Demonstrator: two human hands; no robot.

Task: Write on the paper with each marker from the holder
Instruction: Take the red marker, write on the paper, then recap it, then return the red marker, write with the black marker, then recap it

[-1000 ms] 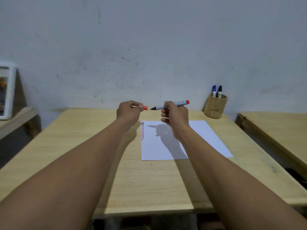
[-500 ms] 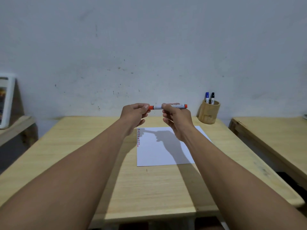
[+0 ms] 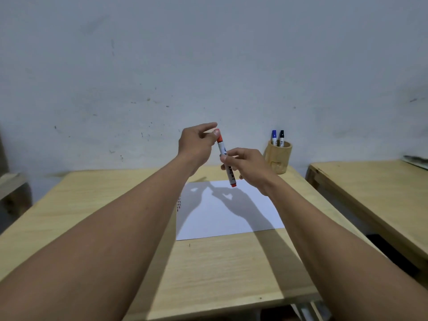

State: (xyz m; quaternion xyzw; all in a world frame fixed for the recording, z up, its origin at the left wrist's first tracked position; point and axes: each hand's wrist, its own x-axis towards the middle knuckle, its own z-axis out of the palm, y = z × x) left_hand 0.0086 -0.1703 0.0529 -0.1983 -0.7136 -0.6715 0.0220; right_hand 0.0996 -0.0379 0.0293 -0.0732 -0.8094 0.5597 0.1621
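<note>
Red marker [image 3: 226, 158] near-upright, right hand [image 3: 245, 164] mid-barrel, left hand [image 3: 196, 144] touching cap.

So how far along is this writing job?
The paper already carries a short column of red and blue marks along its left edge. In hand: the right hand holds the capped red marker above the sheet, the left hand touching its cap. The blue marker and black marker stand in the holder; whether black was used is unclear.
</note>
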